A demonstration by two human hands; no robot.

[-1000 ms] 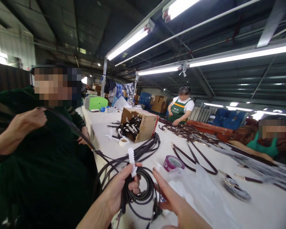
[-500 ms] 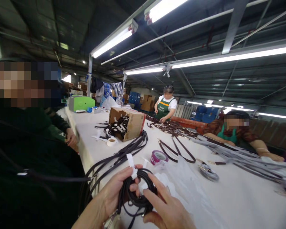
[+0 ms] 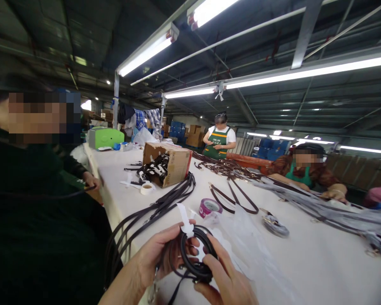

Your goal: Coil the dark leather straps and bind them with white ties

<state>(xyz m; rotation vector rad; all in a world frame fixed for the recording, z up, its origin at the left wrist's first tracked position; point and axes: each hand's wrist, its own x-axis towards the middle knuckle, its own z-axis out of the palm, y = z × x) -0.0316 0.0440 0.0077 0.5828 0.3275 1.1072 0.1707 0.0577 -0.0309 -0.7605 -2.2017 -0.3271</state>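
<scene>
A black strap (image 3: pixel 200 272) is wound into a round coil between my two hands, over the near edge of the table. My left hand (image 3: pixel 160 250) grips the coil's left side, its fingertips showing through the opening. The right hand (image 3: pixel 230 273) closes around the opposite side, thumb below and fingers over the rim. A white paper-like strip (image 3: pixel 186 218) wraps the top of the coil, one end sticking up. A metal clip (image 3: pixel 153 288) dangles under my left hand, and a loose strap length hangs below the coil.
Long black straps (image 3: pixel 158 207) drape over the table's left edge. Beyond are a cardboard box (image 3: pixel 179 167) of black straps, a white tape roll (image 3: pixel 146 189) and a purple tape roll (image 3: pixel 210 206). Clear plastic (image 3: pixel 257 245) and a grey coil (image 3: pixel 275 226) lie right. Co-workers surround the table.
The coil and both hands have shifted slightly right, and the coil has turned so its opening shows more. The co-worker at the back has straightened and raised their hands from the straps.
</scene>
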